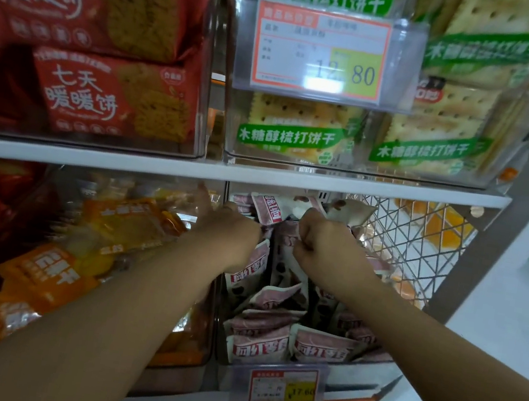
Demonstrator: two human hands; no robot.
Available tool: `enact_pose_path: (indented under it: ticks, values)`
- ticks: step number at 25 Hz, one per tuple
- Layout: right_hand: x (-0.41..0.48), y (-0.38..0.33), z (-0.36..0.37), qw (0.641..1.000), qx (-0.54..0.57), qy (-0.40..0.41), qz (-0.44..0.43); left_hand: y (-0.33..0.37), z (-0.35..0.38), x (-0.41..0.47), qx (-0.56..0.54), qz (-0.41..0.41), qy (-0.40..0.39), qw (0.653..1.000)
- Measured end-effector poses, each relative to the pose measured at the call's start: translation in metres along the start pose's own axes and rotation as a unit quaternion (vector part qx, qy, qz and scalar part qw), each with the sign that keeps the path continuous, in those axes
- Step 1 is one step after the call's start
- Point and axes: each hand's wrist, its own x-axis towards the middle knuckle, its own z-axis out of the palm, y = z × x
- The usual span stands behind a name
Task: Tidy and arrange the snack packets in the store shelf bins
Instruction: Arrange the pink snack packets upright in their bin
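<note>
- The right hand (325, 248) has curled fingers and pinches the top of a pink-and-white snack packet (285, 259). The left hand (230, 233) reaches in just beside it. Its fingers are hidden, so I cannot tell its grip.
- A white shelf board (89, 157) runs left to right above both hands.
- The clear bin (217, 324) on the lower right holds the pink pile.
- The pinched packet stands tall between the hands, closest to the right one.
- The flat packets (319, 346) lie crooked, nearer than the wrists. They likely need standing up next.
- A small price tag (283, 389) hangs at the bin's front.
</note>
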Motion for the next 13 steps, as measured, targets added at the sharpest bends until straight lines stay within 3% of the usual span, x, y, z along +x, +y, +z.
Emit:
enact_pose_path:
  ticks: [5,10,13]
  values:
    - [-0.033,-0.003,-0.013,0.997,0.052,0.053,0.031,-0.003,-0.004,0.008,-0.113,0.120,-0.003,0.986]
    - [-0.054,-0.006,-0.028,0.986,0.115,0.081,0.092,0.000,-0.002,0.013,-0.011,0.094,0.121,0.988]
    - [-0.062,-0.009,-0.039,0.983,0.143,0.044,0.105,-0.006,-0.008,-0.004,-0.106,0.109,0.167,0.974]
